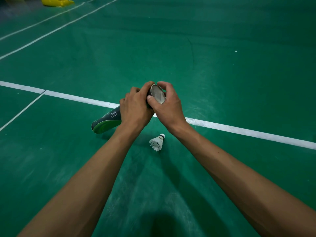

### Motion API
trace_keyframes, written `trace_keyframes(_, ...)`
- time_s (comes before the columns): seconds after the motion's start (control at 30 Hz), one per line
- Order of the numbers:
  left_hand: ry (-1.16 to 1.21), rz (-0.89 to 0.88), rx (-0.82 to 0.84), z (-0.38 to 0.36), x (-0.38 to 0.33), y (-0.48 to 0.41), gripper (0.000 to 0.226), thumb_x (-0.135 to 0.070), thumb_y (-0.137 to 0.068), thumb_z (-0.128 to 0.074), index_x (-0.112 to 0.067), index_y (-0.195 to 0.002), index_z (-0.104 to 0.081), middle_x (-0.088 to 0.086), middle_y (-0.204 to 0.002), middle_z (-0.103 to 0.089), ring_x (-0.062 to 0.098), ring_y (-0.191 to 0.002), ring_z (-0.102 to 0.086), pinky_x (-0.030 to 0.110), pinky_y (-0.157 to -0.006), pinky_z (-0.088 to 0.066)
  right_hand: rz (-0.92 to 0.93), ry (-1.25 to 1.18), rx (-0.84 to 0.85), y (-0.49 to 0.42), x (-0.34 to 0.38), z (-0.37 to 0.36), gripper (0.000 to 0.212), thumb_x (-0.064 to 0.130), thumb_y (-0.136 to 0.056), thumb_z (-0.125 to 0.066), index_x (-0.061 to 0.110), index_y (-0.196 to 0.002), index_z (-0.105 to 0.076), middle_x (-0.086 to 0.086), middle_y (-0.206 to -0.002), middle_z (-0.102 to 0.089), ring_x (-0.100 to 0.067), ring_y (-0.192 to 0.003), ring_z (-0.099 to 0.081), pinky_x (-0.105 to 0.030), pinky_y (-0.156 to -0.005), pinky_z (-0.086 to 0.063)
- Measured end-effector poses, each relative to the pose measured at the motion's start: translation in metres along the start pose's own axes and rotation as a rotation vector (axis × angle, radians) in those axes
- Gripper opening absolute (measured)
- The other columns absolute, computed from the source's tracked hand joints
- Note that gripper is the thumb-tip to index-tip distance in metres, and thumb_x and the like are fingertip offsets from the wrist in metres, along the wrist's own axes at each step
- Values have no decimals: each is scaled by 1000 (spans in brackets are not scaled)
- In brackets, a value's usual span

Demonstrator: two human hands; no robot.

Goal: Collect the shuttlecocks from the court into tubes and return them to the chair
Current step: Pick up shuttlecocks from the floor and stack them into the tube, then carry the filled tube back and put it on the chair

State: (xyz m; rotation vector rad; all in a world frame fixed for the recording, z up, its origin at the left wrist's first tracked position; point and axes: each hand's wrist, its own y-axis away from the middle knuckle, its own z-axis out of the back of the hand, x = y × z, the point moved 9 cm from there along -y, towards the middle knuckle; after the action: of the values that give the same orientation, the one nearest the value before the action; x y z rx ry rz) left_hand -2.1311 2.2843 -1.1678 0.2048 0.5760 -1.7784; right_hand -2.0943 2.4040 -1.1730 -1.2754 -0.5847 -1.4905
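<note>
A dark green shuttlecock tube (106, 121) is held slanted above the court, its lower end toward the left. My left hand (135, 106) grips the tube's upper part. My right hand (166, 103) holds the tube's top end, thumb and fingers curled round the round end (157, 94), whose pale inside faces me. One white feathered shuttlecock (157, 141) lies on the green floor just below my hands, cork end pointing up-right.
A white court line (239, 130) runs across the green floor under my hands, with thinner lines at the left and far back. A yellow object (56, 1) sits at the top left. A small white speck (236, 51) lies far right.
</note>
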Motion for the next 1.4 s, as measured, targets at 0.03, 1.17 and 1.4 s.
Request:
trace_keyframes(0.03,6,3,-1,0,0,0,56,-34,-91,-60,-43,-144,-47,10,-119,-60,37,-109,-60,48,-94,-43,-4,8,0,-1,-1,0,52,26,-84,-74,14,-131,-55,-1,-126,-61,-18,-112,-60,-40,-99,-49)
trace_keyframes(1.17,660,346,-154,369,-74,-54,54,-25,-76,-66,-40,-128,-59,-21,-111,-72,2,-107,-68,35,-98,-55,-162,-201,218,-74,367,35,61,25,-69,-92,16,-120,-62,7,-110,-71,-5,-101,-66,-30,-93,-54)
trace_keyframes(1.4,586,385,-237,634,-153,-109,48,-33,-75,-59,-40,-122,-59,-22,-101,-72,5,-96,-68,31,-85,-55,-18,-134,370,-135,645,75,56,29,-71,-91,20,-117,-61,11,-107,-68,-2,-94,-63,-13,-81,-47)
